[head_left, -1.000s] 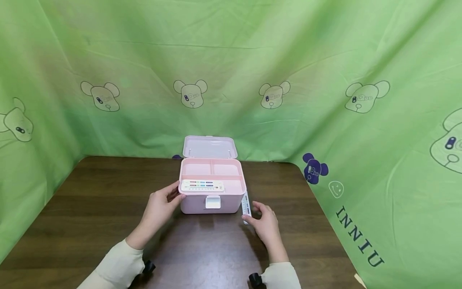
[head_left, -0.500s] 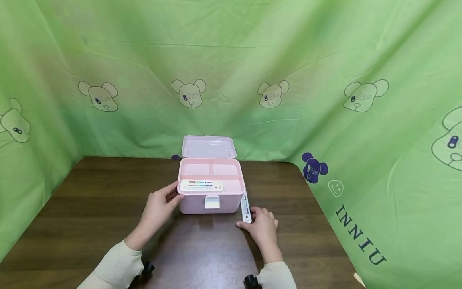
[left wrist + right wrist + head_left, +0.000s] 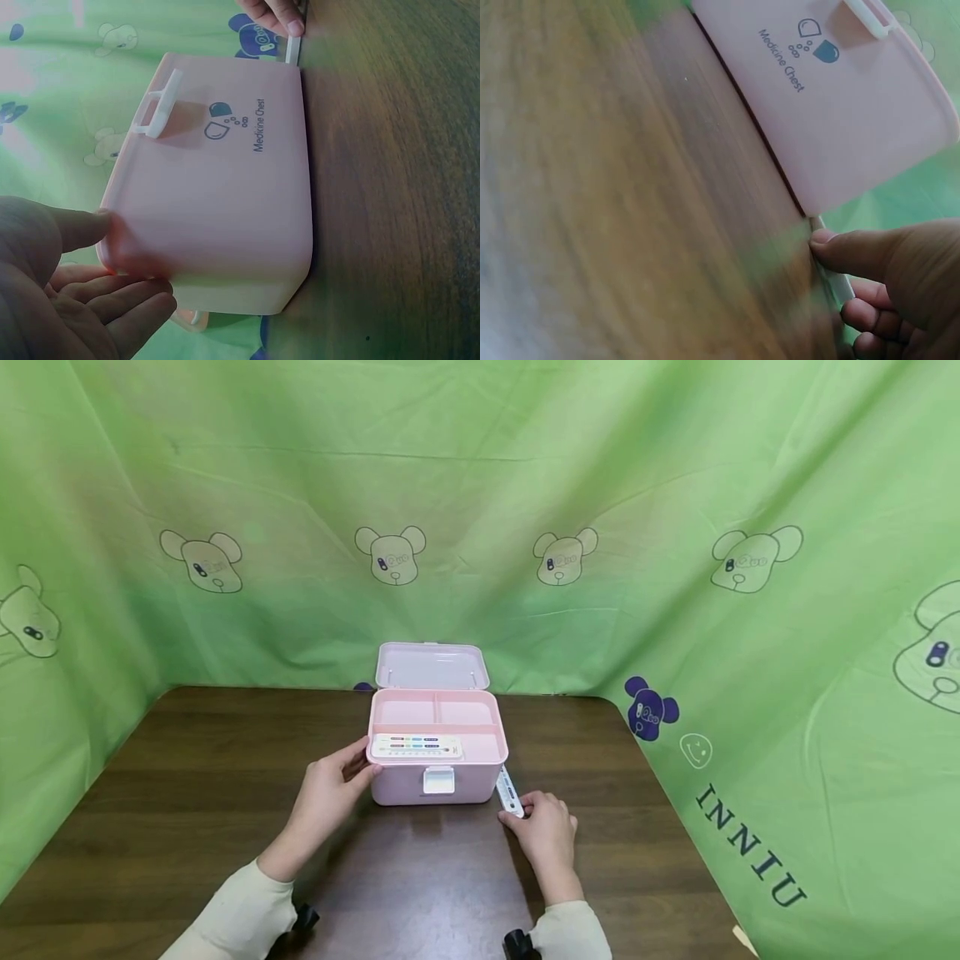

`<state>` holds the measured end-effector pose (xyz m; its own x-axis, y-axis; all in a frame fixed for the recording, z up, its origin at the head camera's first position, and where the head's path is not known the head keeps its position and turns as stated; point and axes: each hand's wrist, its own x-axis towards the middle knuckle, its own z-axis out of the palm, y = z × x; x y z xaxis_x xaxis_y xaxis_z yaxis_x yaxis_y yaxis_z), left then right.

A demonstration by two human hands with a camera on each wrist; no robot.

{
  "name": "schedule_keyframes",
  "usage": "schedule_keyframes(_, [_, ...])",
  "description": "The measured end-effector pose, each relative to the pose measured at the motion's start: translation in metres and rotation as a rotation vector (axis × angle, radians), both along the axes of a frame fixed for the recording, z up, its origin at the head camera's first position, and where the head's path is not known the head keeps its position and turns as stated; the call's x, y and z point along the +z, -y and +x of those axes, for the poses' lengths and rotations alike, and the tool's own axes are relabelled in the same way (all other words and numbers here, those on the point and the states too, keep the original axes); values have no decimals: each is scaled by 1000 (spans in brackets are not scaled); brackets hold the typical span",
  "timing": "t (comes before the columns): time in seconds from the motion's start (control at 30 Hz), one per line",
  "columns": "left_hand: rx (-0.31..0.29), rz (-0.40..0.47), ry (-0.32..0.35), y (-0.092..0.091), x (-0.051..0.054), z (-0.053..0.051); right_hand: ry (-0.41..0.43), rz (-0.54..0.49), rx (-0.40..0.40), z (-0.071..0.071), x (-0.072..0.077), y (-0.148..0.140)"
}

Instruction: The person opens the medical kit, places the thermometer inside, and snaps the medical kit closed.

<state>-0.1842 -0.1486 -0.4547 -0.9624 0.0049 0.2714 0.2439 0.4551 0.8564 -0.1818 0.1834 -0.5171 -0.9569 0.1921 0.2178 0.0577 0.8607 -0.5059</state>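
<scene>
A pink medicine chest (image 3: 431,783) stands on the table, its lid (image 3: 432,667) raised at the back. My left hand (image 3: 327,797) grips its front left corner, thumb on the front and fingers along the side. Inside its upper tray, at the front left, lies a slim white thermometer case (image 3: 417,746) with coloured print. A similar thermometer case (image 3: 509,792) lies by the chest's right side, its far end hidden there. My right hand (image 3: 546,837) pinches its near end; in the right wrist view the thumb (image 3: 847,250) presses on this case.
The tray's back has two compartments split by a divider (image 3: 436,707). A white latch (image 3: 438,780) sticks out at the chest's front. Green cloth (image 3: 480,602) hangs behind and beside the brown wooden table (image 3: 240,752).
My right thumb has left the thermometer case's near end and come back onto it. The case has turned, its near end slightly farther from me. My left hand stays at the chest's corner.
</scene>
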Motion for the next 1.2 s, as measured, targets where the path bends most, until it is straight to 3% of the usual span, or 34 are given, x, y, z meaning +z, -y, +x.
schedule_keyframes(0.33, [4,-1,9,0,2,-1,33,-96,-35,-4,7,-22])
schedule_keyframes(0.53, [1,1,14,0,2,0,105,-187,-1,-7,13,-40])
schedule_keyframes(0.8, [-3,2,25,0,1,0,130,-290,57,-9,20,-64])
schedule_keyframes(1.0, [-9,-12,18,1,0,-1,142,-293,105,-13,27,-85])
schedule_keyframes(1.2, [-4,-7,24,2,0,-1,92,-220,164,-24,45,-108])
